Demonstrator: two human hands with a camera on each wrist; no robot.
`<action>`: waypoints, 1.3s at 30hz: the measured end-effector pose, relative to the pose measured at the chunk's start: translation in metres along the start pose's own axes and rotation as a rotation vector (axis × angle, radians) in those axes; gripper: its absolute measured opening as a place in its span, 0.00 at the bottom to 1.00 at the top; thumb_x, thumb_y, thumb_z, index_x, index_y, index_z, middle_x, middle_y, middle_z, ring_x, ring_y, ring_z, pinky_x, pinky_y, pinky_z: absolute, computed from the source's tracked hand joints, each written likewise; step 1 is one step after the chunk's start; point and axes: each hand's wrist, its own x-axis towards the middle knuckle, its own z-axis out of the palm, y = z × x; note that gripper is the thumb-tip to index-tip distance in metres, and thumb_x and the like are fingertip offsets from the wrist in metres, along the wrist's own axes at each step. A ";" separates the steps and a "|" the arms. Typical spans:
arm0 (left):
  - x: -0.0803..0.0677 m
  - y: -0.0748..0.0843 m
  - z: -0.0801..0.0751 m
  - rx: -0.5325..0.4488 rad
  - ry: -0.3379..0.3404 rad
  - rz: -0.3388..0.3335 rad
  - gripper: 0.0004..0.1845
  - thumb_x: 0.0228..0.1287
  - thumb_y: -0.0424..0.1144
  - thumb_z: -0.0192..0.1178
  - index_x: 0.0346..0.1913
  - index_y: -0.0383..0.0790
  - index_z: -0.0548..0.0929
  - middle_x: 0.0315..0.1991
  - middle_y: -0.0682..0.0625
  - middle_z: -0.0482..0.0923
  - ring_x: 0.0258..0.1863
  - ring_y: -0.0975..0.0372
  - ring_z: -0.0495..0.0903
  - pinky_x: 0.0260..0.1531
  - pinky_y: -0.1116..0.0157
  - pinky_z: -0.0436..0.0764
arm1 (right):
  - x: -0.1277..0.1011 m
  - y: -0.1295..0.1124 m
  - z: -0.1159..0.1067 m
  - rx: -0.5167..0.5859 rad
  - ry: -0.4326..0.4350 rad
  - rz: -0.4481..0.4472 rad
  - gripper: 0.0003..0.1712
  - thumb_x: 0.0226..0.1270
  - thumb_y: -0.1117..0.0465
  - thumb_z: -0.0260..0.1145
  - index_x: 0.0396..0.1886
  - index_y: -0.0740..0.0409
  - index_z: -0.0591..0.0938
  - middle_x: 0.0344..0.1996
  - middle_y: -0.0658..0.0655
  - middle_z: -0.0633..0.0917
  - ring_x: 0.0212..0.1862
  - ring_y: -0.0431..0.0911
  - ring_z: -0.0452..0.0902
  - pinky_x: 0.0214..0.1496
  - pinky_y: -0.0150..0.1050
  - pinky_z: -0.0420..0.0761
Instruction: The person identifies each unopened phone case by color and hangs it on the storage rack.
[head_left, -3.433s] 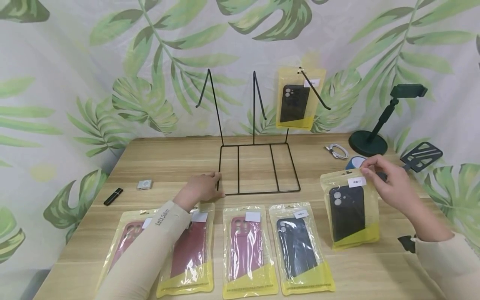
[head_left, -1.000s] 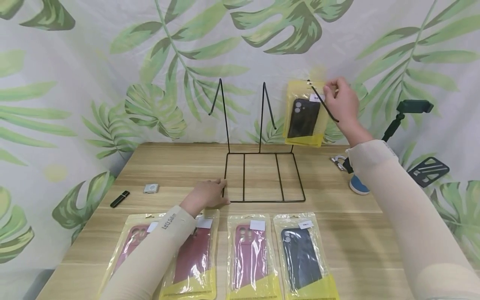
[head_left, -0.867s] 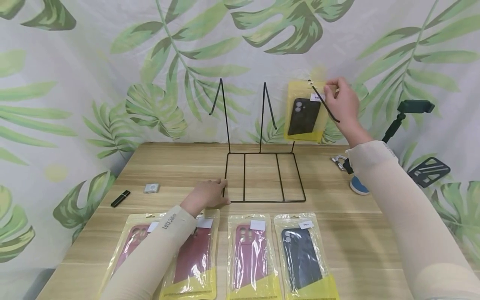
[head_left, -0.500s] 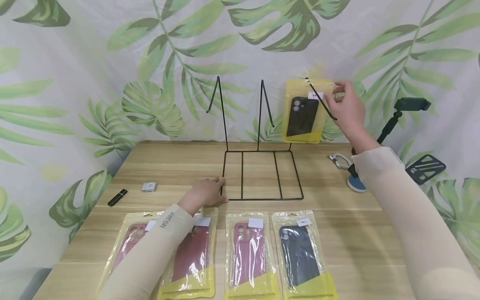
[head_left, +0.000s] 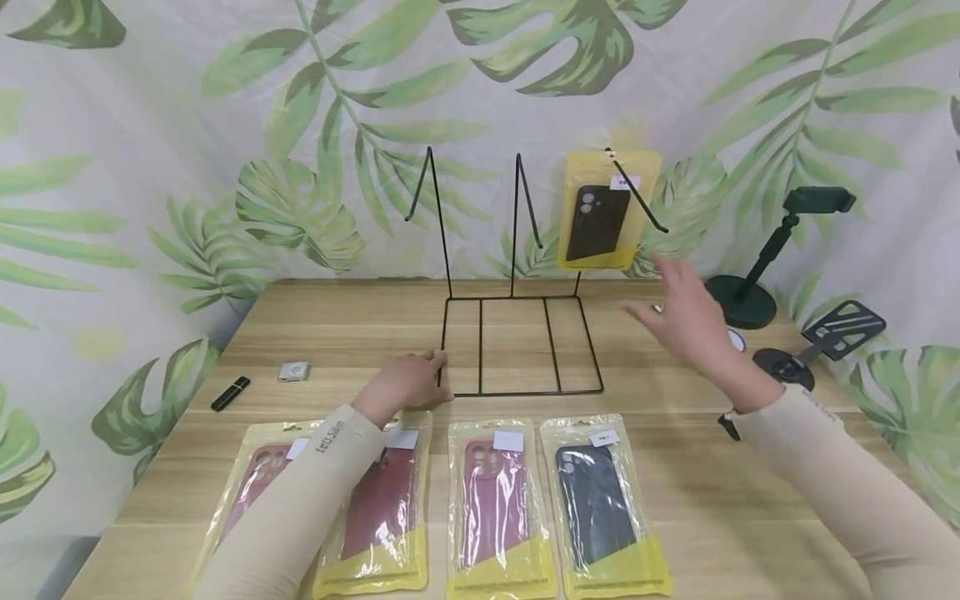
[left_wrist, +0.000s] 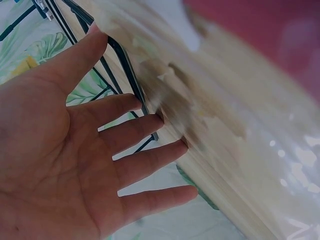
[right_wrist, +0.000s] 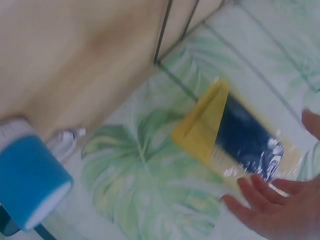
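Note:
My left hand (head_left: 405, 383) rests on the table with its fingertips at the front left corner of the black wire rack (head_left: 515, 225); the left wrist view shows its fingers (left_wrist: 150, 162) straight and spread. From the rack's right hook hang bagged phone cases (head_left: 598, 221), a black one in front in a yellow zip bag. Below and right of them, my right hand (head_left: 690, 321) is in the air, fingers extended and holding nothing. In front of the rack lie a pink bagged case (head_left: 495, 500), a dark blue one (head_left: 597, 504), a dark red one (head_left: 378, 508) and another pink one (head_left: 255, 483), partly behind my left sleeve.
A black stick (head_left: 230, 393) and a small silver clip-on device (head_left: 293, 372) lie at the left. To the right stand a dark green phone holder (head_left: 741, 302) and a black folding stand (head_left: 843, 329). A blue cylinder (right_wrist: 35, 175) and white cable end (right_wrist: 65, 142) show in the right wrist view.
My right hand carried a bagged black case from the table to the right hook, then let go and moved down and away. The left hand stays at the rack's corner.

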 end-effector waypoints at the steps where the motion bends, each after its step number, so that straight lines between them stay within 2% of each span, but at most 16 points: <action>1: 0.000 0.000 0.000 -0.002 -0.001 -0.001 0.43 0.68 0.57 0.59 0.77 0.38 0.59 0.76 0.37 0.58 0.72 0.39 0.62 0.69 0.40 0.65 | -0.006 -0.001 0.003 -0.025 -0.031 -0.028 0.51 0.66 0.37 0.64 0.76 0.65 0.58 0.68 0.73 0.67 0.64 0.68 0.67 0.56 0.66 0.74; 4: 0.000 0.000 -0.001 -0.002 0.002 0.002 0.43 0.68 0.58 0.59 0.77 0.37 0.59 0.76 0.36 0.58 0.72 0.39 0.62 0.69 0.40 0.65 | -0.020 -0.005 0.014 -0.106 -0.120 -0.126 0.47 0.64 0.43 0.69 0.71 0.69 0.64 0.68 0.75 0.66 0.69 0.70 0.61 0.68 0.67 0.65; 8: 0.000 0.001 -0.002 0.008 0.000 0.007 0.43 0.68 0.58 0.59 0.76 0.37 0.59 0.76 0.36 0.58 0.72 0.38 0.63 0.69 0.41 0.65 | -0.039 -0.006 0.031 -0.193 -0.278 -0.215 0.46 0.61 0.40 0.70 0.68 0.68 0.70 0.66 0.73 0.70 0.69 0.69 0.63 0.70 0.67 0.64; 11: 0.000 0.002 -0.002 0.011 -0.004 0.006 0.43 0.68 0.58 0.59 0.76 0.36 0.59 0.76 0.36 0.58 0.72 0.38 0.63 0.69 0.41 0.65 | -0.052 -0.006 0.045 -0.223 -0.404 -0.252 0.45 0.58 0.36 0.70 0.63 0.65 0.76 0.61 0.70 0.77 0.64 0.66 0.71 0.66 0.64 0.71; 14: -0.001 0.002 -0.002 0.014 -0.004 0.006 0.43 0.68 0.58 0.59 0.76 0.36 0.59 0.76 0.36 0.58 0.72 0.38 0.63 0.69 0.41 0.65 | -0.061 -0.006 0.057 -0.205 -0.496 -0.251 0.40 0.56 0.35 0.71 0.56 0.62 0.81 0.50 0.63 0.83 0.52 0.58 0.79 0.57 0.56 0.80; 17: -0.002 0.003 -0.002 0.019 -0.005 0.004 0.43 0.68 0.58 0.59 0.76 0.36 0.59 0.76 0.36 0.58 0.72 0.39 0.63 0.69 0.40 0.66 | -0.065 -0.006 0.065 -0.160 -0.544 -0.221 0.35 0.55 0.38 0.73 0.51 0.60 0.83 0.40 0.55 0.83 0.42 0.49 0.78 0.46 0.47 0.81; 19: -0.002 0.003 -0.002 0.015 -0.008 0.001 0.43 0.68 0.58 0.59 0.77 0.37 0.58 0.76 0.36 0.58 0.72 0.39 0.63 0.69 0.40 0.65 | -0.066 -0.005 0.068 -0.137 -0.556 -0.195 0.31 0.54 0.40 0.75 0.48 0.59 0.83 0.35 0.52 0.81 0.38 0.45 0.76 0.40 0.43 0.80; 22: -0.002 0.004 -0.003 0.009 -0.013 -0.006 0.43 0.68 0.58 0.59 0.77 0.37 0.58 0.76 0.37 0.57 0.72 0.39 0.62 0.70 0.40 0.65 | -0.067 -0.005 0.071 -0.105 -0.567 -0.174 0.25 0.55 0.44 0.75 0.44 0.56 0.82 0.31 0.48 0.80 0.35 0.42 0.74 0.37 0.40 0.78; 26: -0.002 0.004 -0.003 0.012 -0.016 -0.010 0.43 0.68 0.58 0.59 0.77 0.37 0.58 0.76 0.37 0.57 0.72 0.39 0.62 0.70 0.41 0.65 | -0.066 -0.004 0.072 -0.046 -0.594 -0.179 0.12 0.59 0.51 0.74 0.32 0.52 0.82 0.25 0.46 0.78 0.30 0.40 0.72 0.33 0.36 0.75; 30: -0.001 0.002 -0.002 0.012 -0.014 -0.008 0.43 0.69 0.58 0.58 0.77 0.37 0.58 0.76 0.37 0.57 0.72 0.39 0.62 0.70 0.42 0.65 | -0.068 -0.003 0.073 -0.003 -0.603 -0.194 0.11 0.62 0.55 0.71 0.23 0.48 0.79 0.21 0.45 0.76 0.26 0.39 0.69 0.29 0.34 0.71; 34: 0.000 0.001 0.000 0.007 -0.011 -0.007 0.43 0.69 0.58 0.58 0.77 0.37 0.58 0.76 0.37 0.57 0.72 0.39 0.62 0.70 0.41 0.64 | -0.071 0.002 0.067 0.038 -0.561 -0.166 0.06 0.67 0.56 0.67 0.30 0.47 0.80 0.25 0.44 0.80 0.29 0.38 0.74 0.33 0.37 0.76; 37: 0.001 0.000 0.002 0.003 -0.007 -0.006 0.43 0.68 0.57 0.59 0.77 0.38 0.58 0.76 0.37 0.57 0.72 0.39 0.62 0.70 0.40 0.64 | -0.073 0.004 0.058 0.085 -0.482 -0.121 0.02 0.70 0.56 0.65 0.37 0.47 0.81 0.32 0.46 0.85 0.35 0.41 0.79 0.39 0.42 0.81; 39: 0.002 -0.001 0.002 -0.003 -0.003 -0.005 0.43 0.68 0.57 0.59 0.77 0.37 0.58 0.76 0.37 0.57 0.72 0.39 0.62 0.70 0.41 0.64 | -0.075 0.006 0.050 0.118 -0.414 -0.097 0.04 0.71 0.55 0.64 0.39 0.48 0.82 0.36 0.49 0.87 0.40 0.45 0.82 0.42 0.46 0.82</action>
